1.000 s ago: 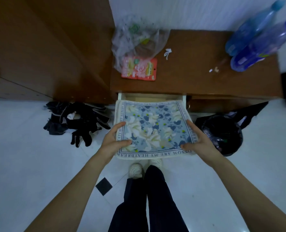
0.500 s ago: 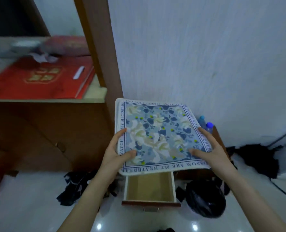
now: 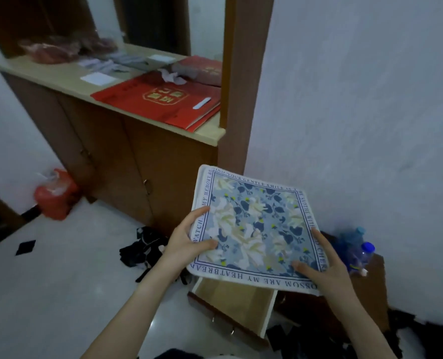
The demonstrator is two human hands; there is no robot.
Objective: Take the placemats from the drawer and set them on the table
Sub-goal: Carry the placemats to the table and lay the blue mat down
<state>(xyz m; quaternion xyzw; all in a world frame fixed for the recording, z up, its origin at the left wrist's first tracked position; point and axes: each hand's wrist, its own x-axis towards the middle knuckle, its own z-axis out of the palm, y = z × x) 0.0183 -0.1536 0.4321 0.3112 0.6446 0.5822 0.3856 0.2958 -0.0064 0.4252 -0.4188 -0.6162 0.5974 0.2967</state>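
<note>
Two bare forearms reach in from the bottom edge. The left hand (image 3: 186, 242) grips the left edge of the placemats (image 3: 256, 229), thumb pressed on the printed top near the lower left corner and fingers curled along the side. The right hand (image 3: 324, 265) clasps the lower right corner, thumb flat on the top and fingers wrapped around the right edge. The placemats are square, blue with pale flowers and a white border of printed lettering; how many lie in the stack cannot be told. They are held in the air, roughly level and tilted slightly toward the camera.

Directly beneath them the drawer (image 3: 236, 304) stands pulled open, its pale wood bottom bare where visible. Just right of it is the low brown tabletop (image 3: 370, 286), with blue plastic bottles (image 3: 355, 247) on it beside the right hand. Dark clothing (image 3: 142, 250) lies heaped on the white floor (image 3: 59, 281) left of the drawer.

Farther left, a red bag (image 3: 54, 195) sits on the floor against the wooden cabinet (image 3: 127, 156). On the cabinet's light top lie a red folder (image 3: 160, 99), papers and other blurred items. A brown post (image 3: 243, 81) rises beside it, next to the white wall (image 3: 357, 99).
</note>
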